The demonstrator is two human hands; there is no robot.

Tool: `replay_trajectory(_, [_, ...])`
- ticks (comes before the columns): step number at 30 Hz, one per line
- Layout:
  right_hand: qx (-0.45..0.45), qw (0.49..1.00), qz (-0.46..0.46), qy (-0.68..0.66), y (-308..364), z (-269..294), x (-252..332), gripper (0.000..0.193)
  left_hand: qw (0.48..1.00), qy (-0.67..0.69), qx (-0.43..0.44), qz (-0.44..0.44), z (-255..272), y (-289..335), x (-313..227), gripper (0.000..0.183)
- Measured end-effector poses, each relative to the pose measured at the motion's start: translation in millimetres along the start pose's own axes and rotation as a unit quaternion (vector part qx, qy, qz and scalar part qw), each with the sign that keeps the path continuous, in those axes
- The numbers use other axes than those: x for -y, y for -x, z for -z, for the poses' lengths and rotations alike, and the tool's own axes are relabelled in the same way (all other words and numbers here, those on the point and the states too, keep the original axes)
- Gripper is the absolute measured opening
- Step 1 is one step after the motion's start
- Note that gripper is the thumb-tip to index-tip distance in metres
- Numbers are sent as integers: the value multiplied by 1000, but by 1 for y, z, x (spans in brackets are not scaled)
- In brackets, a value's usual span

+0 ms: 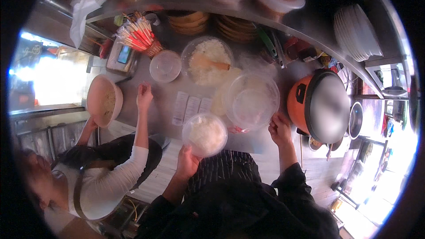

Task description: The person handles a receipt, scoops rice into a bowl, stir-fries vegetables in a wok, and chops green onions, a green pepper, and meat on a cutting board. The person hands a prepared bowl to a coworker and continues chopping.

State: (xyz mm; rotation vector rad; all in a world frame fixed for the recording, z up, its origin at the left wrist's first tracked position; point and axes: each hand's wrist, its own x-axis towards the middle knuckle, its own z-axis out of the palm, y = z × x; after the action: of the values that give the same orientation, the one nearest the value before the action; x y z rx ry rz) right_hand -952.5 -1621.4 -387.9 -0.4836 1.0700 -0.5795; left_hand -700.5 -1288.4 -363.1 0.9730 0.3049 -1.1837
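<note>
A round clear tub of white rice (pixel 206 133) rests in my left hand (pixel 189 163), whose fingers wrap its near left side. My right hand (pixel 280 129) has its fingers curled at the lower right rim of a wide, translucent round plastic lid (pixel 252 99). Steam or haze blurs the lid and what lies under it. Beyond the tub, a large clear bowl (pixel 185 56) of rice stands on the counter with a wooden paddle (pixel 216 65) lying in it. Several printed paper slips (pixel 193 107) lie between that bowl and the tub.
An orange pot with a black rim (pixel 299 102) stands right. At left, a co-worker in a white sleeve (pixel 135 163) holds a pink bowl (pixel 95 97). A small clear container (pixel 165 67) and bundled chopsticks (pixel 137 33) sit farther back. A shelf (pixel 177 0) with stacked tubs overhangs the counter.
</note>
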Motion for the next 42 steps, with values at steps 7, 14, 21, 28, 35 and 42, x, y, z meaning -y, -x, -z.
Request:
replay_trajectory(7, [115,992,41,37,-102,-101,-19,12,999,50,-11,-11,45,7,8,49])
replay_trajectory(14, [28,967,78,243,-172,-171,-29,11,994,69,-79,-44,55,38,-4,43])
replay_trajectory(21, [11,929,58,364,-192,-186,-39,22,989,81,-101,-65,55,49,-4,44])
replay_trajectory(28, [-1,772,202,602,-167,-200,-17,36,957,-280,-53,-61,60,53,15,59])
replay_trajectory(35, [198,373,542,726,-98,-243,-44,57,994,-81,-72,-10,37,63,41,61])
replay_trajectory(42, [230,333,632,661,-94,-248,-22,39,996,-25,-84,2,19,65,55,64])
